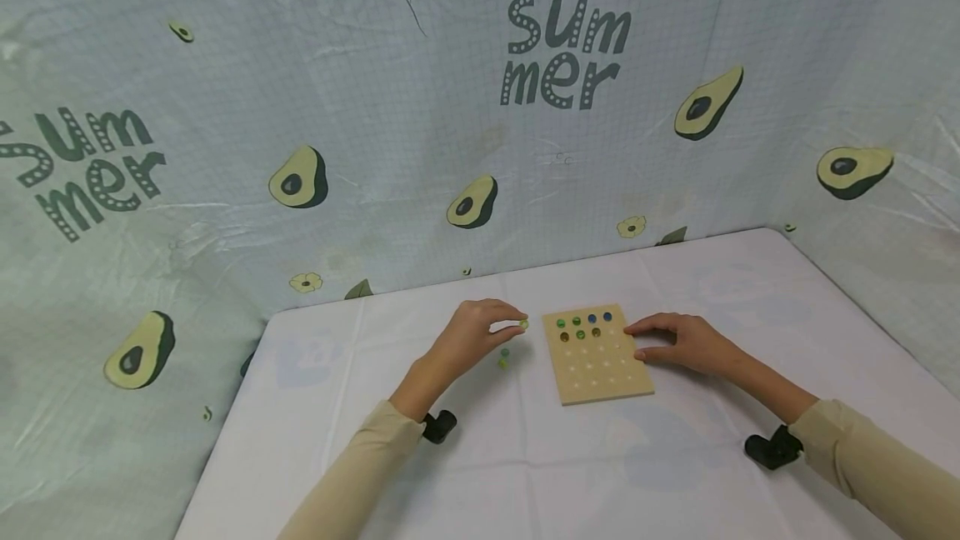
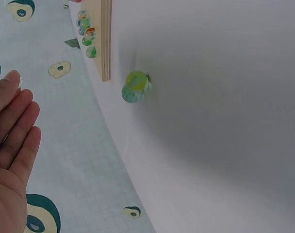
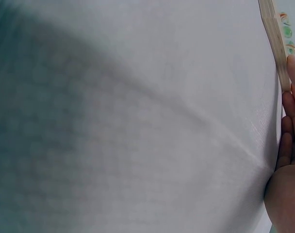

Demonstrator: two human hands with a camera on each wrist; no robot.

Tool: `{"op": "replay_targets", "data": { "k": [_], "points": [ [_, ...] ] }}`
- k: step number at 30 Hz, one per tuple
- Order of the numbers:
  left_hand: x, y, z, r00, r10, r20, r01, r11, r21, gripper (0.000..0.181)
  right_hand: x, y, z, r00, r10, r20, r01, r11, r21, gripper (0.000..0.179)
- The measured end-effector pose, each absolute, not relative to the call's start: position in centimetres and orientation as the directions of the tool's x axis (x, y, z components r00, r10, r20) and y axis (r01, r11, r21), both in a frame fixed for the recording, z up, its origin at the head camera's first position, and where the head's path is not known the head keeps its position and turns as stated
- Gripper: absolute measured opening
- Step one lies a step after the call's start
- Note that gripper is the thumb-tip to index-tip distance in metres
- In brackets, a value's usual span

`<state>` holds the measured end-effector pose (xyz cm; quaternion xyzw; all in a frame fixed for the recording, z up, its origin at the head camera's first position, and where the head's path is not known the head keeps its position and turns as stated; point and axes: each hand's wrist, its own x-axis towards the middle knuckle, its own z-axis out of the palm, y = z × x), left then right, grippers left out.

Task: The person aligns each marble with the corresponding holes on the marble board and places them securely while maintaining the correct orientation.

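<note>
My left hand (image 1: 468,337) pinches a small yellow-green glass marble (image 1: 524,324) between thumb and fingertips, just left of the board and above the table. In the left wrist view the other fingers of that hand lie nearly straight. A square pale wooden board (image 1: 600,390) with a grid of shallow hollows lies flat. Across its far two rows sit several marbles (image 1: 577,321), green, blue and brownish. At the board's right edge, my right hand (image 1: 693,342) holds it with thumb and fingers. Two loose marbles, a teal one (image 1: 505,353) and a yellow-green one (image 1: 502,363), lie below the left hand.
A white cloth covers the table (image 1: 480,473). Behind it and at the sides hangs a pale curtain (image 1: 390,215) printed with avocados and lettering. Black wrist cameras (image 1: 440,426) are strapped near both sleeve cuffs.
</note>
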<state>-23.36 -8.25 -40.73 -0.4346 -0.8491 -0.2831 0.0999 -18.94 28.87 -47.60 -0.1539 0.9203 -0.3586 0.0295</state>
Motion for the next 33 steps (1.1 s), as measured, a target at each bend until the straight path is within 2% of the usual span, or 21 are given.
{"op": "replay_targets", "data": {
  "k": [33],
  "points": [
    [-22.9,-5.5,-40.2,-0.592,0.686,0.423,0.802,0.449,0.393,0.021,-19.0,29.0,-47.9,-0.952,-0.301,0.055,-0.258,0.691,-0.675,0.046]
  ]
}}
